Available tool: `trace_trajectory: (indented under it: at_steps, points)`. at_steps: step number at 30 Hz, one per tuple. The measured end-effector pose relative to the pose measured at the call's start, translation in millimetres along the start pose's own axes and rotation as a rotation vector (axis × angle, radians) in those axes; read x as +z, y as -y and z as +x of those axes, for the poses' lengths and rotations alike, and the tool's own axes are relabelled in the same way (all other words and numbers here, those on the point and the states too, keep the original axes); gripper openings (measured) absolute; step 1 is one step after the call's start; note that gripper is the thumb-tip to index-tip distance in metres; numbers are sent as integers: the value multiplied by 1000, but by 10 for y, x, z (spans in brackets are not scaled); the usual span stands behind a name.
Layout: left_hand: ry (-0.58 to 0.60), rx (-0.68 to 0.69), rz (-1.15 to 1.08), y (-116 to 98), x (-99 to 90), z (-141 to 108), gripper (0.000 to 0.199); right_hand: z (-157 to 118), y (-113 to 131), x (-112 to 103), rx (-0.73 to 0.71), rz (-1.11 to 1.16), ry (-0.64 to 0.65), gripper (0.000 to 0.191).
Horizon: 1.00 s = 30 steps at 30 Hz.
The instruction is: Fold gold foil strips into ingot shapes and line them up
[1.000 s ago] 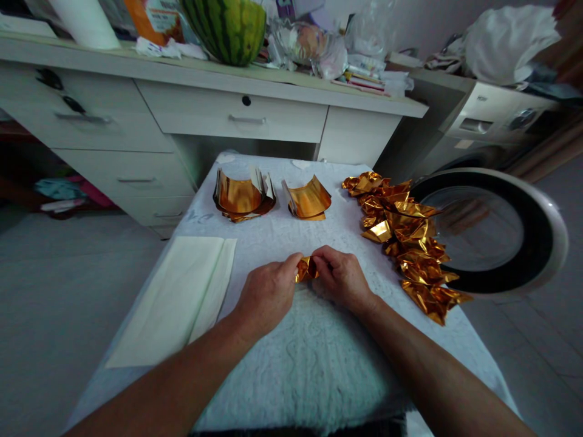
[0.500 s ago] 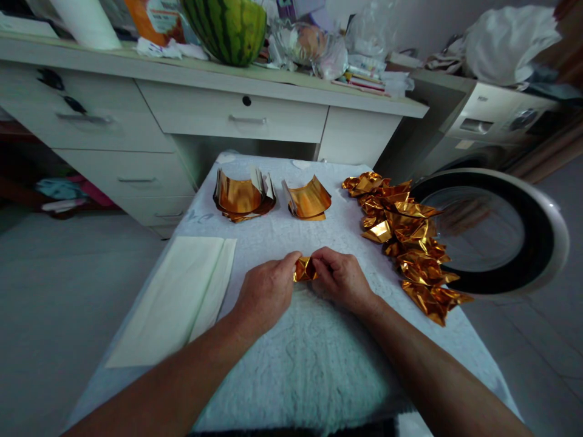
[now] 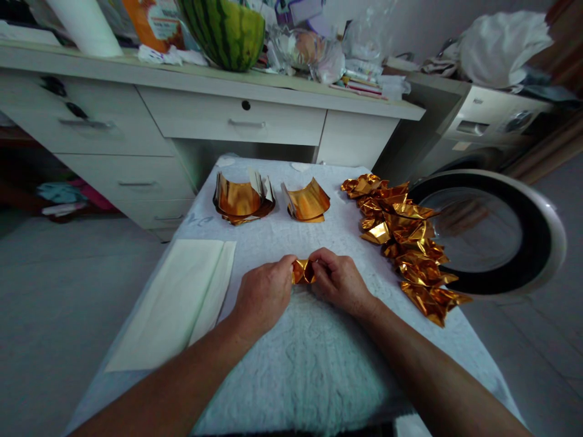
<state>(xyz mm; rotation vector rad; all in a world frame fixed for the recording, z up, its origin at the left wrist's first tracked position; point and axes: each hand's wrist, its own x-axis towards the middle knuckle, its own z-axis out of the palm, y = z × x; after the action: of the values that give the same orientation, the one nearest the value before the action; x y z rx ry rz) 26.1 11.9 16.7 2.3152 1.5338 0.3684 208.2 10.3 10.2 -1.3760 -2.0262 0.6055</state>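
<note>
A small piece of gold foil is held between my two hands above the cloth-covered table. My left hand pinches its left end, thumb on top. At its right end, the curled fingers of my right hand grip the foil. Beyond them sit a curved stack of gold sheets and a smaller curved stack. On the right lies a heap of folded gold foil pieces. Pale paper sheets lie flat on the left.
Behind the table stands a white cabinet with drawers, bearing a cut watermelon, plastic bags and a paper roll. At the right, the open round door of a washing machine is close beside the table.
The foil between my hands has changed shape slightly, its middle now looking more pinched in. Both hands stay almost in place, and the view has shifted a little.
</note>
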Motion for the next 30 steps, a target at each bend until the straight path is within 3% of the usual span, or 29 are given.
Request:
trace_trajectory:
  at_steps: [30]
  points:
    - [12, -33, -79, -25, 2, 17, 31, -6, -23, 24, 0, -71, -4, 13]
